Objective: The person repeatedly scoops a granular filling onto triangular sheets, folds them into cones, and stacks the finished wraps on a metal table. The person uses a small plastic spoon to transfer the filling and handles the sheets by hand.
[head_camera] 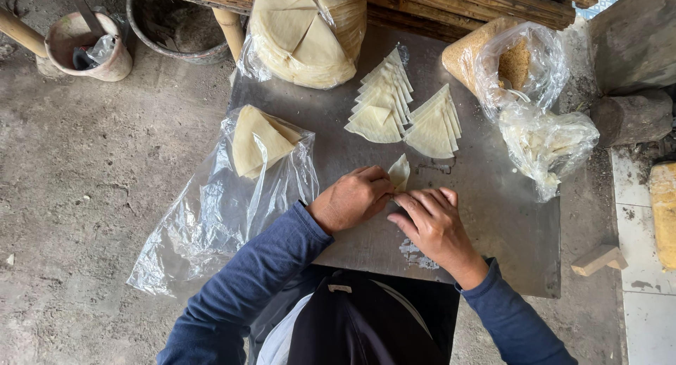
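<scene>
You sat at the grey metal table (493,217) and worked on one thin, pale wrapper (399,172) near the middle of it. Your left hand (350,198) pinched the wrapper's lower edge, fingers curled tight on it. Your right hand (434,224) lay just beside, with its fingers close together, pressing on the same piece from the other side. It looked like you were in the middle of folding the wrapper into a small cone or pocket, and the fold was not shut yet. The next move would need soft, careful fingers, since a sheet this thin could tear. Further up the table lay two fans of cut triangle sheets (405,111), and at its far edge a big bagged stack of round sheets (306,34). At the table's left side a clear bag (232,196) held more pale sheets. At its right side sat a bag of brown crumbs (493,58) and another crinkled plastic bag (546,146)
</scene>
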